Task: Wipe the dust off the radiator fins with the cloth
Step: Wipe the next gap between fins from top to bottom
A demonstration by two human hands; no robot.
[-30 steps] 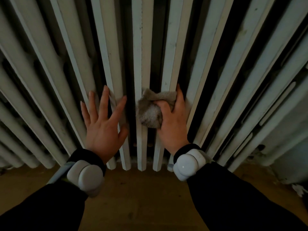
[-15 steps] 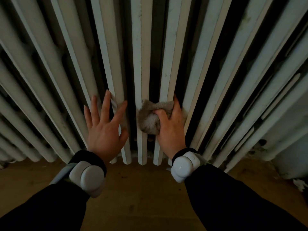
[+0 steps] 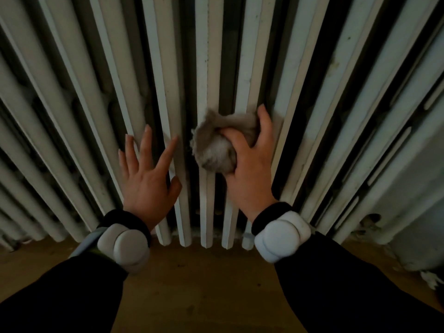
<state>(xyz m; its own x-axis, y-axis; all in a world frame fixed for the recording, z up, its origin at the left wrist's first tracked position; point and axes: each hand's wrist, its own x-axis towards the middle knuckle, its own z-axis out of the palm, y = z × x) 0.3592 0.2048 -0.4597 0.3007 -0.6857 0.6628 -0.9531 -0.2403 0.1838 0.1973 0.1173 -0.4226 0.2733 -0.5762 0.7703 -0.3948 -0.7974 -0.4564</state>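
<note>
My R hand [image 3: 252, 174] grips bunched cloth [image 3: 222, 143] vs radiator fins [image 3: 206, 68]; L hand [image 3: 146, 179] fingers spread, flat on fins.

All I get of the room on my feed is the floor [image 3: 204, 292], a brownish-yellow surface filling the bottom of the view. I think it's wood or laminate, though it's too dim to make out any boards. A few small dark specks are scattered over it. The light is low overall, warm on the floor and a bit cooler and bluish toward the right. At the right edge there's a bulky, pale grey rounded shape [image 3: 415, 239] down near floor level. Just below it a crumpled white scrap [image 3: 430, 280] lies on the floor, near the corner of my view.
</note>
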